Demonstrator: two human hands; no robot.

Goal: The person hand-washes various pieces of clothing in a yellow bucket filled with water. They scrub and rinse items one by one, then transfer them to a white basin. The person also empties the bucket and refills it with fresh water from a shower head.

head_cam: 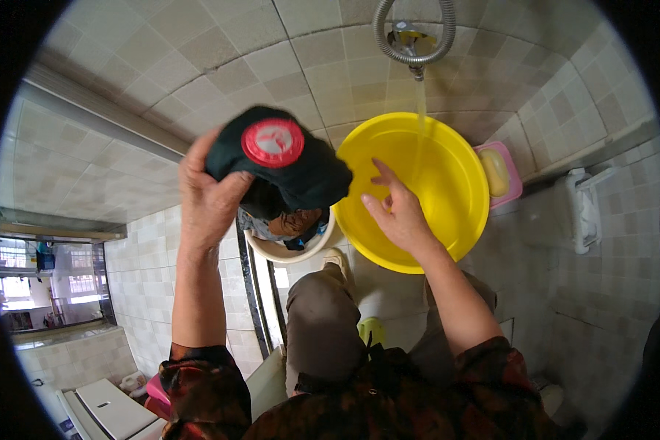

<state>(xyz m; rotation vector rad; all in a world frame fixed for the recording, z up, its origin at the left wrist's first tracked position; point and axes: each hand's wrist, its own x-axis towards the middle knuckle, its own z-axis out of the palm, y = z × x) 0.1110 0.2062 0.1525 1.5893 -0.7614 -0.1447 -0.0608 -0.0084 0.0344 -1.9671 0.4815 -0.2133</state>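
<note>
A dark fabric cap [319, 170] with a round red and white patch hangs from my left hand [212, 192], thumb on the near side. It is held over a white basin [278, 254] in which brown, grey and dark cloth items [297, 224] lie. My right hand [393, 212] is above a large yellow plastic tub [465, 220], fingers spread and holding nothing. Water [421, 104] runs from a wall tap [416, 69] into the tub.
A flexible metal hose [448, 27] loops around the tap. Right of the tub, a pink dish [514, 181] holds a yellowish bar of soap [495, 173]. A raised door track [261, 297] runs along the floor at left. A white plastic rack [586, 212] is at the right wall.
</note>
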